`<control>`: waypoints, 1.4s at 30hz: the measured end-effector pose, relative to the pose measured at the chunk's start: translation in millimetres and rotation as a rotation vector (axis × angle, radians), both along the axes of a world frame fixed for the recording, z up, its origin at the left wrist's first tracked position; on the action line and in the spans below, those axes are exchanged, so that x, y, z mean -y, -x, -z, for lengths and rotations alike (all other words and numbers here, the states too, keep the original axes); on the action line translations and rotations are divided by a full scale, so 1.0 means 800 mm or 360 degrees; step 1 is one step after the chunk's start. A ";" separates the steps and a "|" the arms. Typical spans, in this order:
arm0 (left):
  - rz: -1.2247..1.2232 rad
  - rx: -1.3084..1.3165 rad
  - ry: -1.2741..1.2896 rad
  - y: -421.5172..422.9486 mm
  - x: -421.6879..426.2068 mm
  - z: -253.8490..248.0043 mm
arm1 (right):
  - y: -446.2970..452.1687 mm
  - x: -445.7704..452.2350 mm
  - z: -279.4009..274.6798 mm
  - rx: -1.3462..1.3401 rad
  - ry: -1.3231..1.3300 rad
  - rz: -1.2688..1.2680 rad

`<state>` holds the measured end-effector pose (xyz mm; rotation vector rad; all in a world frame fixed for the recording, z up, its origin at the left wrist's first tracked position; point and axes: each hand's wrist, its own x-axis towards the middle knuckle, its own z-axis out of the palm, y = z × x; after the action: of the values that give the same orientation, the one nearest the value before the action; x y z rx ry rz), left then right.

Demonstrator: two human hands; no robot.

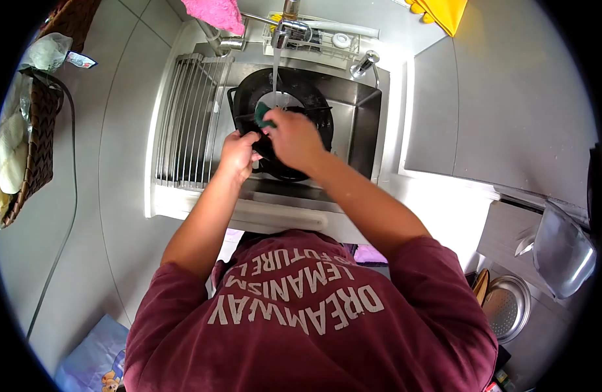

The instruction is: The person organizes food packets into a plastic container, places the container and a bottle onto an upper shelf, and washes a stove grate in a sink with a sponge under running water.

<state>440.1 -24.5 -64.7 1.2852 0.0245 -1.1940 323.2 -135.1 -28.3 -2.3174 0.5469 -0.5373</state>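
Note:
Water runs from the faucet [281, 36] onto a large round black pan [249, 88] in the metal sink [361, 124]. My left hand [237, 154] is closed on a dark piece at the near left of the pan; whether this is the pan's own rim or a separate black item, I cannot tell. A dark green scouring pad [262, 114] is pinched in my right hand [293, 136], which is over the pan beside the stream. Part of the pan is hidden under my right hand.
A metal rolling rack [191, 121] covers the sink's left side. Behind the sink are a white wire caddy [324, 42], a pink cloth [216, 13] and a second spout [365, 64]. Yellow gloves [441, 13] lie at the back right, a woven basket [43, 140] at the left.

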 end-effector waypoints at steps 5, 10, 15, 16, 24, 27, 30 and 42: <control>-0.0062 0.0074 -0.0085 0.005 -0.001 -0.012 | -0.019 -0.007 0.029 0.0113 -0.0095 -0.0177; -0.0078 -0.0012 0.0006 0.002 -0.005 0.015 | -0.018 0.015 0.033 -0.0157 0.0288 -0.0422; -0.0124 -0.0029 -0.0034 0.011 0.000 0.002 | -0.007 0.051 0.023 -0.0607 0.0571 -0.0495; -0.0160 -0.0016 -0.0078 0.014 0.003 -0.009 | -0.003 0.054 0.021 -0.0592 0.0493 -0.0403; -0.0023 0.0095 -0.0135 -0.007 -0.006 0.020 | -0.014 -0.004 0.019 -0.0196 0.0171 -0.0230; 0.0026 0.0076 -0.0089 -0.004 -0.009 0.001 | -0.008 0.054 0.000 -0.0334 -0.0351 0.0138; 0.0023 0.0113 -0.0165 -0.003 -0.015 -0.017 | -0.018 0.118 0.025 -0.0182 -0.0087 0.0589; -0.0024 0.0098 -0.0184 0.010 -0.027 -0.013 | -0.071 0.057 0.096 -0.0057 0.0681 0.0031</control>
<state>432.0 -2.6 -53.9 1.4201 0.0588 -1.1533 380.3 -180.7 -105.2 -2.7322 0.5093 -0.6762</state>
